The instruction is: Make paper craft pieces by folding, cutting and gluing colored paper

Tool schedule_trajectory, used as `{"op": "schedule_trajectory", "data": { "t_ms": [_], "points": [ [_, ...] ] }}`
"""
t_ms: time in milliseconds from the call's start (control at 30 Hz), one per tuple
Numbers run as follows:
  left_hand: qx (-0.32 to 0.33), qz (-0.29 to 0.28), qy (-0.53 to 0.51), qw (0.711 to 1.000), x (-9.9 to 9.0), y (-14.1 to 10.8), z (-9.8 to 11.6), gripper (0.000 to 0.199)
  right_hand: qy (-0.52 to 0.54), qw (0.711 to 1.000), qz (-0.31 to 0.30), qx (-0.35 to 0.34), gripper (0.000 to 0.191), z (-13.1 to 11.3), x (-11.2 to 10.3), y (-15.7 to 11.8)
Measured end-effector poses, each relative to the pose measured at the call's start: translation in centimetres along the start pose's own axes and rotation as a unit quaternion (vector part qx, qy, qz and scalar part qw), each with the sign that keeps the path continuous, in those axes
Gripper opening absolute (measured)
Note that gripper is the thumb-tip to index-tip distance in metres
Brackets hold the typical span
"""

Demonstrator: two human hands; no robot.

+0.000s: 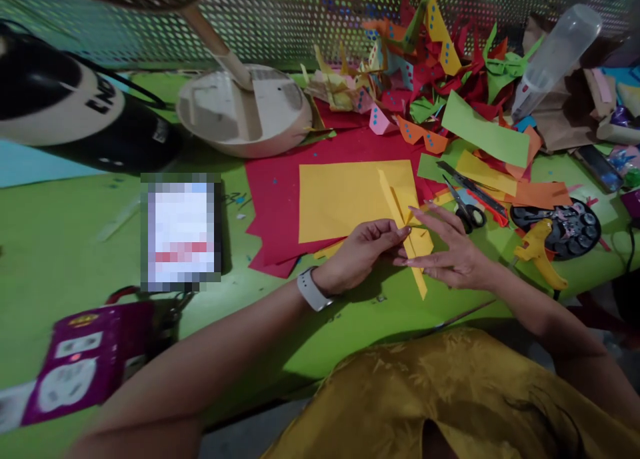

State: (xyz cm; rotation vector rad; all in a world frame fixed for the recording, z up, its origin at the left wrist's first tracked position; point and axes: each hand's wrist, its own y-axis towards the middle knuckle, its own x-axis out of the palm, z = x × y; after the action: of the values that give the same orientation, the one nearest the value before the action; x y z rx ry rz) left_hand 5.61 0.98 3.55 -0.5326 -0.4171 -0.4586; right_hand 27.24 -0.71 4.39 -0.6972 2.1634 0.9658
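A folded piece of yellow paper (pixel 415 249), long and narrow with pointed ends, is held above the table's front part. My left hand (pixel 367 252), with a pale watch band at the wrist, pinches it near the middle between thumb and fingers. My right hand (pixel 453 249) is at its right side, fingers spread, with fingertips touching or very near the folds. Behind the hands a flat yellow sheet (pixel 350 195) lies on red paper (pixel 265 185). Black-handled scissors (pixel 467 212) and an orange cutter (pixel 493 209) lie to the right of my right hand.
Folded paper shapes (pixel 400 72) are heaped at the back. A yellow glue gun (pixel 540 252) lies at the right, beside a black tray (pixel 575 229). On the left are a blurred-out device (pixel 183 235), a purple pouch (pixel 90 359), a lamp base (pixel 280 112) and a dark cylinder (pixel 125 119).
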Motion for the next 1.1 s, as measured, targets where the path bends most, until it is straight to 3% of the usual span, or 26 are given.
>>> {"op": "schedule_trajectory", "data": {
  "t_ms": [267,500,700,1100],
  "points": [
    [0.001,-0.01,-0.022,1.0,0.29,-0.05,-0.16,0.035,-0.001,0.999,-0.022,0.047,0.017,0.62,0.25,-0.3],
    [-0.014,0.017,-0.066,0.998,0.43,-0.05,-0.29,0.036,0.018,0.997,0.014,0.074,0.016,0.66,0.62,-0.16],
    [-0.01,-0.002,-0.08,0.997,0.45,0.0,-0.4,0.037,0.034,0.995,0.045,0.079,0.01,0.59,0.58,-0.02],
    [0.031,0.022,-0.083,0.996,0.88,-0.28,-0.96,0.035,0.067,0.978,0.036,0.196,0.016,-0.26,0.19,0.47]
  ]
}}
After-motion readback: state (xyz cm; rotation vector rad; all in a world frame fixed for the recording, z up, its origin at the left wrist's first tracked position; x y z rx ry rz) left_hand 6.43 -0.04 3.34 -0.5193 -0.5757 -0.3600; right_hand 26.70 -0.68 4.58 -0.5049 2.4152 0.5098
